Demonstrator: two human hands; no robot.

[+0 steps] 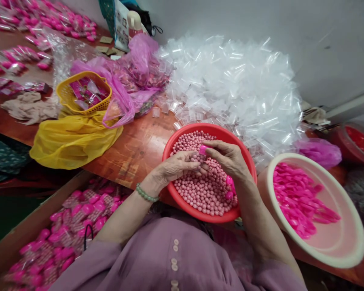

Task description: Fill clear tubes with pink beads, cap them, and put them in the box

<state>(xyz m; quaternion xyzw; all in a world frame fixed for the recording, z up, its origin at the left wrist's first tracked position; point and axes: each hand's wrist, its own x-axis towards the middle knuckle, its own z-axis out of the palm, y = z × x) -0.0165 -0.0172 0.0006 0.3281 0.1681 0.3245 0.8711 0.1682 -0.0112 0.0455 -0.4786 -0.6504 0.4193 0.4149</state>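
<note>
Left hand (182, 165): fingers curled, thumb and fingertips pinching 1 small clear container (197, 158) with beads inside.
Right hand (227, 157): thumb and fingers pinching 1 pink cap (203, 150) at the container's upper end; I cannot tell whether it is seated.
Loose pink pieces (229, 195): below the right palm; held or lying, unclear.
Container's place: above the bead-filled red basin (200, 217), between the 2 hands.
Edges: far rim against the clear pile (230, 76); right rim just beside the pink tub (346, 238).
Open room: bare tabletop (139, 145) left of the basin, up to the yellow bag (73, 139).
</note>
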